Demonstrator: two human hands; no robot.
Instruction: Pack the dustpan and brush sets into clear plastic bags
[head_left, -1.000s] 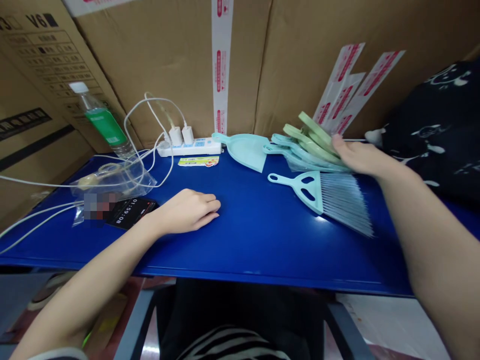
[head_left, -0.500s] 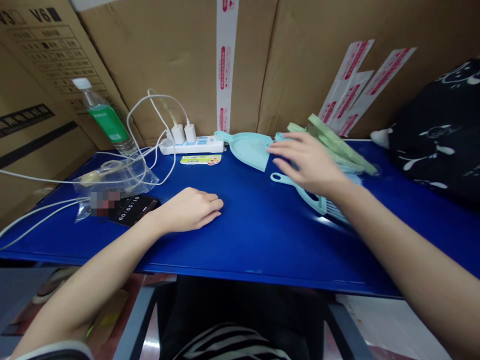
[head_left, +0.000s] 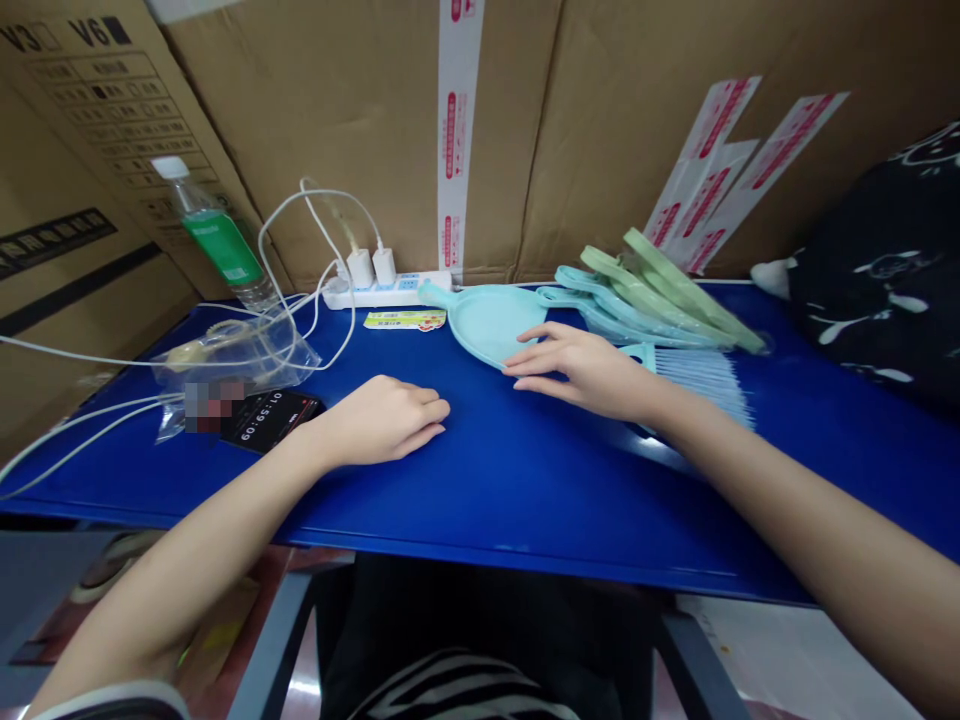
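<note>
My right hand [head_left: 574, 370] hovers palm down, fingers stretched out and slightly apart, holding nothing. Its fingertips overlap the near right edge of a light blue dustpan [head_left: 491, 318], though I cannot tell whether they touch it. Beneath and behind that hand lies a light blue hand brush with pale bristles [head_left: 701, 380]; its handle is hidden. My left hand [head_left: 394, 418] rests on the blue table [head_left: 480, 490] with fingers curled in and nothing visible in them. Beyond the right hand, light blue dustpans [head_left: 622, 305] and green dustpans [head_left: 675, 285] lie stacked in clear plastic.
A white power strip [head_left: 386, 291] with chargers and cables stands along the cardboard wall [head_left: 337, 110]. At left are a bottle [head_left: 221, 245], a clear plastic bag [head_left: 240, 350] and a phone [head_left: 270, 418]. A small yellow packet [head_left: 405, 320] lies by the strip. Black patterned fabric [head_left: 877, 270] bulges at right.
My right hand has moved left and nearer to me, uncovering the stacked dustpans and hiding the brush handle. The dustpan now looks rounder and sits slightly lower. My left hand stays put.
</note>
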